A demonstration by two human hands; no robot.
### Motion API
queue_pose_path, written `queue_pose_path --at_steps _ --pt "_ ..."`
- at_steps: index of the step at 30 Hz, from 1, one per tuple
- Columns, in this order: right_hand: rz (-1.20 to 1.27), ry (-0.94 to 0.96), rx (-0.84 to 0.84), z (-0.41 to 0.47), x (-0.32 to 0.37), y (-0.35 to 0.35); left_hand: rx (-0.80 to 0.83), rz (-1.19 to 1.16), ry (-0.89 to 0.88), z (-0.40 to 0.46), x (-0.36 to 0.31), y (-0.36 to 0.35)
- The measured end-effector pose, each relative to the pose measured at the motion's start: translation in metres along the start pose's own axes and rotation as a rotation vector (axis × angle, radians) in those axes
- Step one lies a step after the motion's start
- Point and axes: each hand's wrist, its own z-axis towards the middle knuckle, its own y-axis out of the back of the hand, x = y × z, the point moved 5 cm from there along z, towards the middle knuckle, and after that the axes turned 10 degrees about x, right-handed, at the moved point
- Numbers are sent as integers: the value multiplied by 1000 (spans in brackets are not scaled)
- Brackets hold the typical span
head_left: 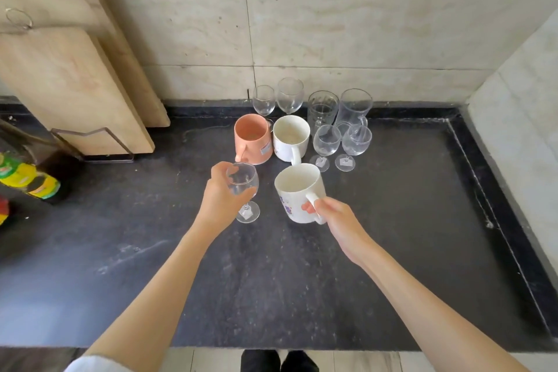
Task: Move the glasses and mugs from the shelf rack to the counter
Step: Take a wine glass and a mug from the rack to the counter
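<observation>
Black stone tabletop (392, 251) carries a cluster of drinkware by the back wall, with the pink mug (252, 139) as landmark: a white mug (290, 136) touching its right side, two wine glasses (277, 99) behind it, two tall glass mugs (338, 109) and two small stemmed glasses (341, 142) further right. Left hand (220, 193), just in front of the pink mug, wraps the bowl of a stemmed glass (244, 190), foot on or just above the tabletop, cannot tell. Right hand (335, 214), front-right of the pink mug, pinches the handle of a floral white mug (297, 190).
</observation>
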Motion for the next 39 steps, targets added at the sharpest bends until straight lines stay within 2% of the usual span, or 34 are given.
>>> queue_pose_path --at_steps 9,13,20,25,34,39 --pt "-45 -43 106 42 -16 -19 77 -43 -14 42 21 -9" --pt "-75 -51 119 50 -21 -25 40 -90 -83 48 28 -7" --pt "-125 -94 149 56 -31 -31 46 -21 -133 52 30 -8" --pt "-141 -154 134 63 -38 -31 75 61 -167 58 26 -11" --pt "-202 -211 111 69 -39 -34 142 63 -127 60 39 -9" --pt "-247 -158 -49 59 -29 -17 188 143 -39 49 44 1"
